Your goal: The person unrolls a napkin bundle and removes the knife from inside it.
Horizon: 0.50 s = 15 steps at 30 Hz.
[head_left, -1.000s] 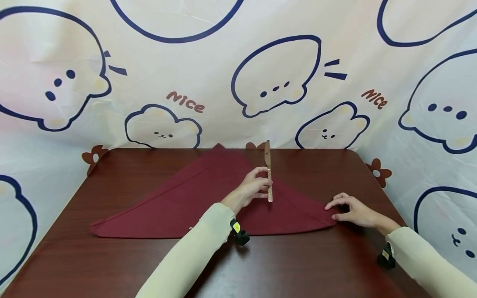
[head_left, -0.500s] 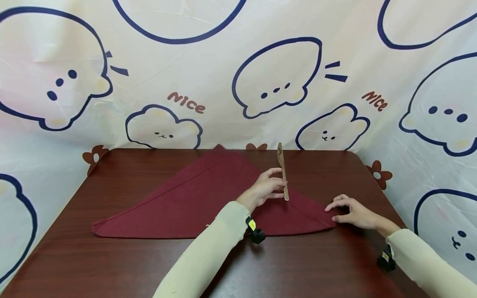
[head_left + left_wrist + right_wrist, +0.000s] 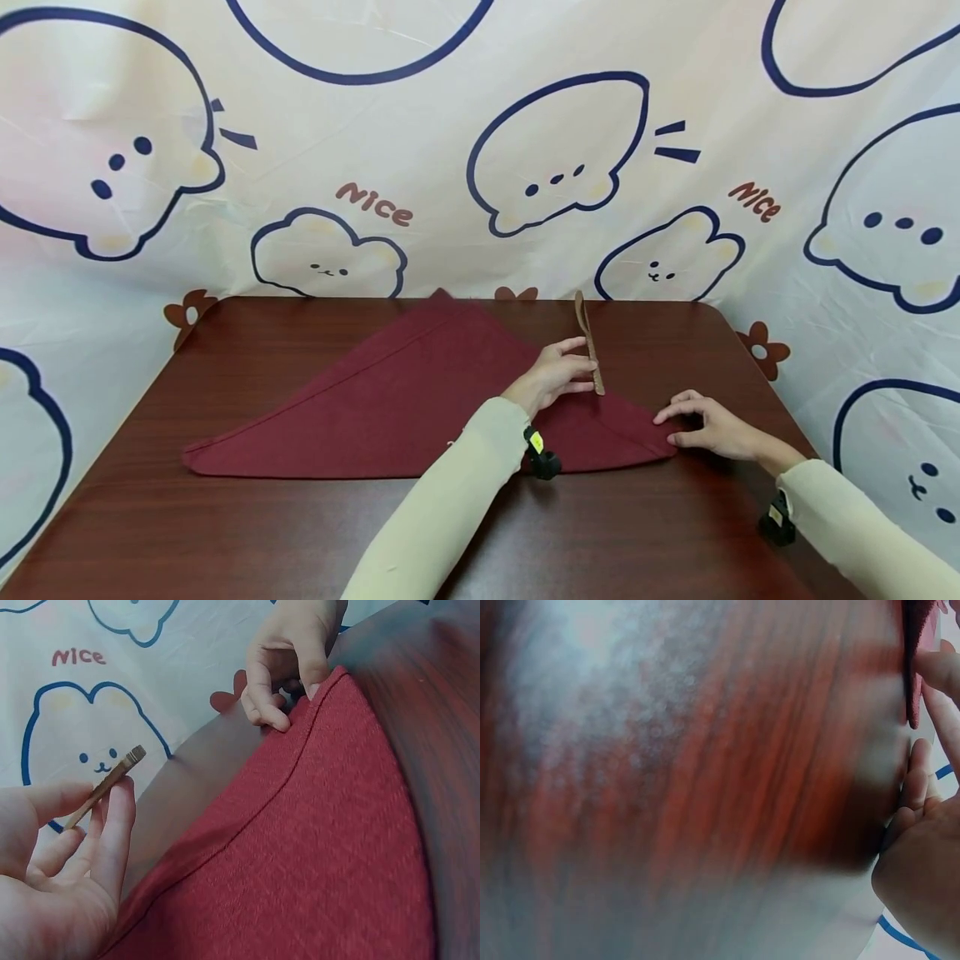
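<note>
A maroon cloth napkin point(image 3: 405, 392), folded into a triangle, lies flat with its peak at the table's far edge. My left hand point(image 3: 557, 377) pinches a gold-coloured table knife point(image 3: 588, 342) by its textured handle, held up over the right part of the napkin with the blade pointing away. In the left wrist view, the knife point(image 3: 105, 787) sits between thumb and fingers. At the napkin's right corner, my right hand point(image 3: 712, 427) rests with thumb and forefinger spread apart, fingertips on the cloth. The right wrist view catches only the edge of that napkin corner point(image 3: 915, 682).
The dark brown wooden table point(image 3: 247, 533) extends in front of the napkin and to both sides. A white curtain point(image 3: 435, 150) with cartoon outlines hangs behind the table and along its sides.
My left hand has moved right across the napkin with the knife, which now leans and turns more edge-on. The right hand and the napkin have stayed in place.
</note>
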Each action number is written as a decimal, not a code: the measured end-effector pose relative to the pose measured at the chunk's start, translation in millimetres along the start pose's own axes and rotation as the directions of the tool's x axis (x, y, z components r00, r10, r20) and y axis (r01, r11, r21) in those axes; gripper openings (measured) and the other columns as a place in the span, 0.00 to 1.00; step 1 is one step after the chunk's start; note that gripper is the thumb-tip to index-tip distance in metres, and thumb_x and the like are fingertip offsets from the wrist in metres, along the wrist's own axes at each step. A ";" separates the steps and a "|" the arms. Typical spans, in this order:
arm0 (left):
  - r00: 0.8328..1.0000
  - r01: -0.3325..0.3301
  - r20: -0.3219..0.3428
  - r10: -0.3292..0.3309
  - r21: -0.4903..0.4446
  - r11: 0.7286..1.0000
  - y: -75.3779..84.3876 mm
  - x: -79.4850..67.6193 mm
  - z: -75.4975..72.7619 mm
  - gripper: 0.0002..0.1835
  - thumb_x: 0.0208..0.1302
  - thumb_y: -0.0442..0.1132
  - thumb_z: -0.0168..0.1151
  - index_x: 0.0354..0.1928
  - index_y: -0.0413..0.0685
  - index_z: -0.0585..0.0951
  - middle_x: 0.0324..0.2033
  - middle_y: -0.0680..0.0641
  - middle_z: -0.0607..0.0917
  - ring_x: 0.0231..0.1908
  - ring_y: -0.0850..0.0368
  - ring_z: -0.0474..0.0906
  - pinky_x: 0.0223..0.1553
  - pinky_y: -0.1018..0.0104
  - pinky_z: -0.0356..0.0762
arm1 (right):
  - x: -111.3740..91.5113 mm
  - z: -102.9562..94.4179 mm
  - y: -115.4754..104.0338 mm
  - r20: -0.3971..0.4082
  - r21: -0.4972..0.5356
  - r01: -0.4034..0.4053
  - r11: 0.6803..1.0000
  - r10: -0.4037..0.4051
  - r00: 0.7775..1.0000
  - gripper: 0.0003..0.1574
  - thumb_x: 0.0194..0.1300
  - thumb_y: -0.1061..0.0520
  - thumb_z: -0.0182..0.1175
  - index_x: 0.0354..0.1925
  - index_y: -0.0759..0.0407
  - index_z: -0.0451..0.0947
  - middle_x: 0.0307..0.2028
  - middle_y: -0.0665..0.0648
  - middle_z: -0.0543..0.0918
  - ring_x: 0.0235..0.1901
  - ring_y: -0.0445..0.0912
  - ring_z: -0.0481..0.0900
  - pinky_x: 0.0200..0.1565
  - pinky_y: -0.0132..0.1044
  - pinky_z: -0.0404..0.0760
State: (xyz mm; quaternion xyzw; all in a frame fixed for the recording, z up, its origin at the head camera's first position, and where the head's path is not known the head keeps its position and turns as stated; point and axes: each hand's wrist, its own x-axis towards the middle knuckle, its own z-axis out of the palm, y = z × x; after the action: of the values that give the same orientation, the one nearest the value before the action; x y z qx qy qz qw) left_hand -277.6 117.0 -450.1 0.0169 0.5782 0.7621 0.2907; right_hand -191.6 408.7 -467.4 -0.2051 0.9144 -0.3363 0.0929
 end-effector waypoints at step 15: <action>1.000 -0.013 -0.004 0.013 -0.028 1.000 -8.3 11.2 23.1 0.30 0.69 0.25 0.60 0.72 0.38 0.68 0.61 0.35 0.78 0.61 0.45 0.81 0.55 0.55 0.83 | 0.4 0.1 -2.0 0.013 0.011 -0.042 0.999 0.042 0.999 0.14 0.63 0.55 0.71 0.48 0.51 0.86 0.49 0.56 0.76 0.51 0.28 0.63 0.52 0.46 0.71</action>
State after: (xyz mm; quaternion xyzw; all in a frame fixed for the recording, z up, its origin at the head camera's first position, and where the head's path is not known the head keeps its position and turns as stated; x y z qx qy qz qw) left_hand -275.0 143.6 -453.3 0.0149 0.5679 0.7721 0.2849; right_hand -191.3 407.2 -466.2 -0.1874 0.9160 -0.3382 0.1069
